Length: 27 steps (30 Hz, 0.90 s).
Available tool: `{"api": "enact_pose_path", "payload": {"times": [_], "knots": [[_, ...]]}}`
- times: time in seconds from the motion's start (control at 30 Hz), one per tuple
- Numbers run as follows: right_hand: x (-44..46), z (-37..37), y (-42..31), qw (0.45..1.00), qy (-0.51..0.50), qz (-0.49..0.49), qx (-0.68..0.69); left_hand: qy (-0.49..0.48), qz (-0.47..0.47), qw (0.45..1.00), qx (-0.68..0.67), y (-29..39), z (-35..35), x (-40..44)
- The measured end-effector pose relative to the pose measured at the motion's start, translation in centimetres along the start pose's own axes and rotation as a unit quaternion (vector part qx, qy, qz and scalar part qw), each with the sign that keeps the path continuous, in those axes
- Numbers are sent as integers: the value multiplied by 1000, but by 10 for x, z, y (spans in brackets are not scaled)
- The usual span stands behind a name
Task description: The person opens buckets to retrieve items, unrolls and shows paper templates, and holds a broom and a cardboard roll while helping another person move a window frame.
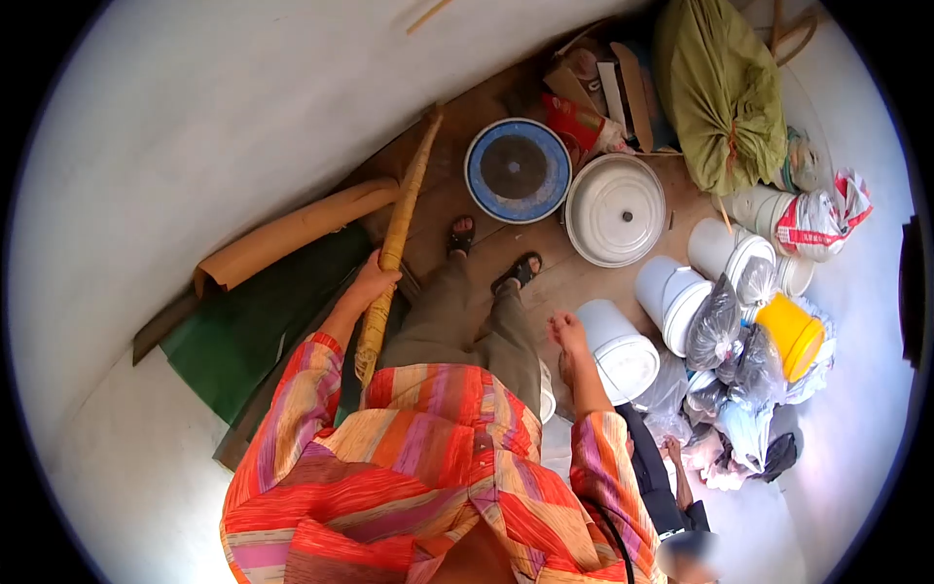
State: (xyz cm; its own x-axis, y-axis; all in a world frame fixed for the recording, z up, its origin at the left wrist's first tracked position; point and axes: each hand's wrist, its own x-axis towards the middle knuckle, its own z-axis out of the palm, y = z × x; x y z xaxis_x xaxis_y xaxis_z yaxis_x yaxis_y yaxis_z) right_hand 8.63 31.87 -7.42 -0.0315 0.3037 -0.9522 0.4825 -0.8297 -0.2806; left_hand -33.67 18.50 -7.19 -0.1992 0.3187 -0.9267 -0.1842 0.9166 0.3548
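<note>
My left hand point(375, 279) is closed around a long, yellowish-tan tapered roll point(398, 229). This roll looks wrapped in bands, and its narrow end points up toward the wall; its exact kind is unclear. Held slantwise, it runs past the left side of my body. My right hand point(566, 333) hangs in front of my right leg with its fingers curled in, and nothing shows in them. Nearest to that hand is a white bucket point(605, 336) lying or tilted beside it.
Ahead on the brown floor are a blue-rimmed round container point(477, 175) and a white lidded basin point(608, 209). Buckets, a yellow bucket point(790, 338) and plastic bags crowd the right. A green sack point(720, 97) stands behind. Brown and green sheets point(258, 326) lie left. Another person point(654, 477) is lower right.
</note>
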Motion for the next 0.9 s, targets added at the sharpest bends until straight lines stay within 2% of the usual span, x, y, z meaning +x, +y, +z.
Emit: {"api": "enact_pose_path", "payload": {"times": [0.03,0.1,0.13,0.2,0.27,0.4,0.47,0.6,0.73,0.9], "knots": [[16,2,-3,1000,-5,-19,-19,-5,-2,1000,7,11,3,-6],[45,-4,-7,998,-40,-46,-11,-67,-68,984,-153,27,14,-27],[54,-3,-16,998,-20,-55,-23,-73,-71,985,-142,27,21,-28],[54,-1,-43,998,7,-61,-28,-63,-79,973,-207,24,36,-33],[53,2,-64,995,56,-49,73,-62,-88,974,-199,23,46,-41],[63,0,-74,993,63,-41,93,-50,-82,983,-158,19,58,-57],[57,-4,-76,995,27,-30,92,-36,-87,987,-131,19,61,-66],[86,-16,-53,995,13,-36,97,-22,-84,988,-124,23,76,-69],[102,-31,-40,992,42,-32,116,9,-80,987,-141,26,95,-69],[122,-40,-39,987,85,-29,131,-14,-71,990,-123,38,90,-55]]}}
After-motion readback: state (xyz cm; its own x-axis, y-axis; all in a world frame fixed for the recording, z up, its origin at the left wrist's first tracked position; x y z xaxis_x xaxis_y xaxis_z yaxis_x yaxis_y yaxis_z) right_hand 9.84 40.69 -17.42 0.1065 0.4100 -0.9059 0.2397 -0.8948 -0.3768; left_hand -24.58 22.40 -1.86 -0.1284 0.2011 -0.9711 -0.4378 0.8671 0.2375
